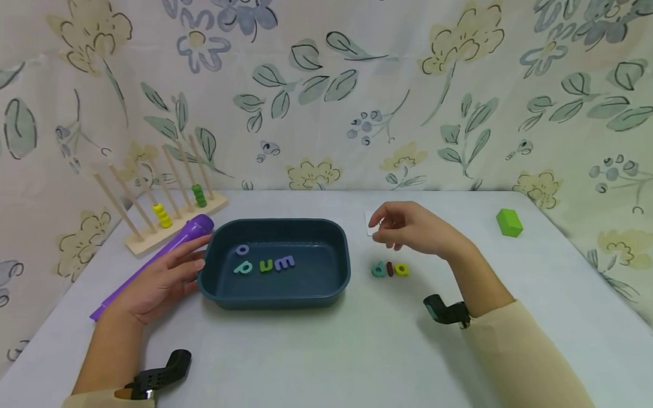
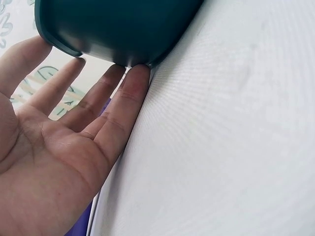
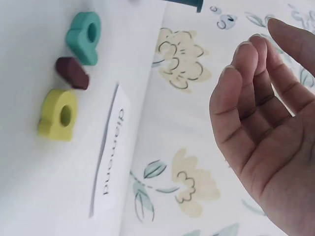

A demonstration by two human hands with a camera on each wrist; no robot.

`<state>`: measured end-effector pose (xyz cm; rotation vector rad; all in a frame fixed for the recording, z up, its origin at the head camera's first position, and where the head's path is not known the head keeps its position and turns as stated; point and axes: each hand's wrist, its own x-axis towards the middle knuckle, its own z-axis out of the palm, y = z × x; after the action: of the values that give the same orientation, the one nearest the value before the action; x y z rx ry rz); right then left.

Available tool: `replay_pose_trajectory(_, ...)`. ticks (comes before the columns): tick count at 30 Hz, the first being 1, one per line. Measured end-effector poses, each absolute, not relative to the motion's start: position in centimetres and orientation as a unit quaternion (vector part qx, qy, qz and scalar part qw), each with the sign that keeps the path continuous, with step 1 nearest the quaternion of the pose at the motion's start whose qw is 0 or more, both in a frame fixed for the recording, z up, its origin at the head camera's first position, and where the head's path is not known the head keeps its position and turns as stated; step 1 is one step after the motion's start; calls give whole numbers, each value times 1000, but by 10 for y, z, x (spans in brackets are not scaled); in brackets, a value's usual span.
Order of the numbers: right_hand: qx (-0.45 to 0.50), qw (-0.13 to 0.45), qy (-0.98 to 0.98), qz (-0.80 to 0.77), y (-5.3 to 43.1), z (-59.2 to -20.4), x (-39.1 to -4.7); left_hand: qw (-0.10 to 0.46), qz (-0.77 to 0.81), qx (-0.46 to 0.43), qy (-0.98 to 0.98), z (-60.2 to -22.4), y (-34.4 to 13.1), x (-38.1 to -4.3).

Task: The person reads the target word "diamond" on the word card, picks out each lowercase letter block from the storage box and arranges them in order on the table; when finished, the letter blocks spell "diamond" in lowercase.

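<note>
Left hand [image 1: 162, 282], loosely outstretched, touches the blue tray [image 1: 274, 302]; right hand [image 1: 414, 229], half-curled and empty, hovers near the white card [image 3: 105, 160].

Looks like a play-and-learn corner to us, home or classroom we can't tell. On our head view: flowery fabric [image 1: 317, 149] at 12 o'clock, wooden bead stand [image 1: 177, 223] at 9, toy letters [image 1: 390, 269] at 4, white table [image 1: 310, 365] at 6.
</note>
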<state>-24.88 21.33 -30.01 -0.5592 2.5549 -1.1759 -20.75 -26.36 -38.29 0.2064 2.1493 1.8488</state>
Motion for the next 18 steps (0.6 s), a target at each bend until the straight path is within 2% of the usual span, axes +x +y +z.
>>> replay_pose_trajectory(18,-232,126,877,-401,177,-273,-264,148,646,76,745,-384,-264,-208)
